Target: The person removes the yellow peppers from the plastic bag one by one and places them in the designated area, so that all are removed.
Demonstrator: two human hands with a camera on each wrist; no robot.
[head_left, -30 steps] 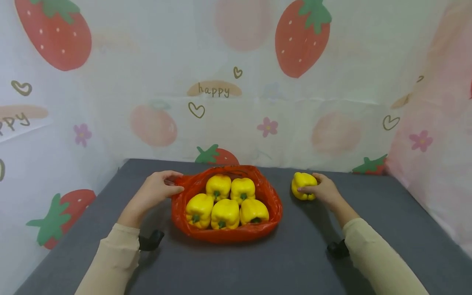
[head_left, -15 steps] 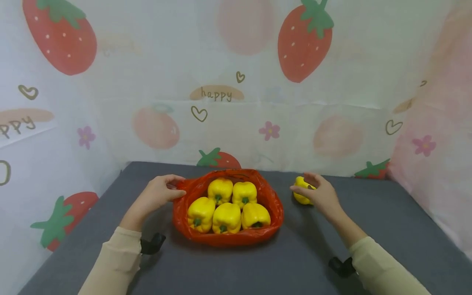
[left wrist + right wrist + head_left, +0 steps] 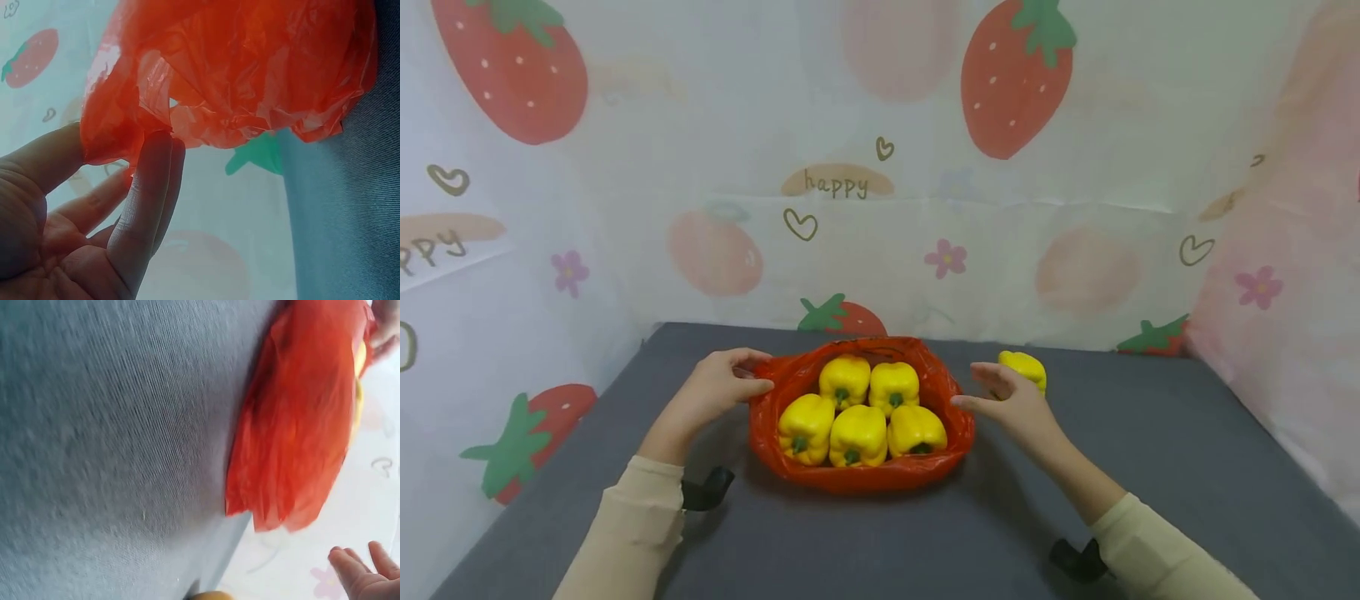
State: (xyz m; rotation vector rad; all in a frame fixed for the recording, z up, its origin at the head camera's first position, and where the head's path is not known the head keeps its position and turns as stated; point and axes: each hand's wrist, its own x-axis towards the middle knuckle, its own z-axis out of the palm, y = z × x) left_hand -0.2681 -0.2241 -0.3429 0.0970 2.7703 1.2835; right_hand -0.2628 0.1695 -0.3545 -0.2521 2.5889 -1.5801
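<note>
A red plastic bag [image 3: 865, 479] stands with its mouth spread wide, and several yellow bell peppers [image 3: 858, 435] sit inside, most with green stems showing. My left hand [image 3: 718, 387] holds the bag's left rim. In the left wrist view its thumb and fingers [image 3: 147, 194] take the thin plastic edge between them. My right hand [image 3: 1018, 408] is at the bag's right side with nothing in it, thumb and fingers spread apart, the fingertips close to the rim. One loose yellow bell pepper [image 3: 1026, 367] lies behind the right hand, partly hidden by it.
Everything rests on a dark grey cloth-covered table [image 3: 880, 550]. A pale fabric backdrop [image 3: 865, 267] printed with strawberries and hearts encloses the back and both sides. Each wrist carries a small black camera mount [image 3: 707, 490].
My right hand has let go of the loose bell pepper and moved left toward the bag's rim. The pepper stays on the table at the right. The left hand keeps its place at the bag.
</note>
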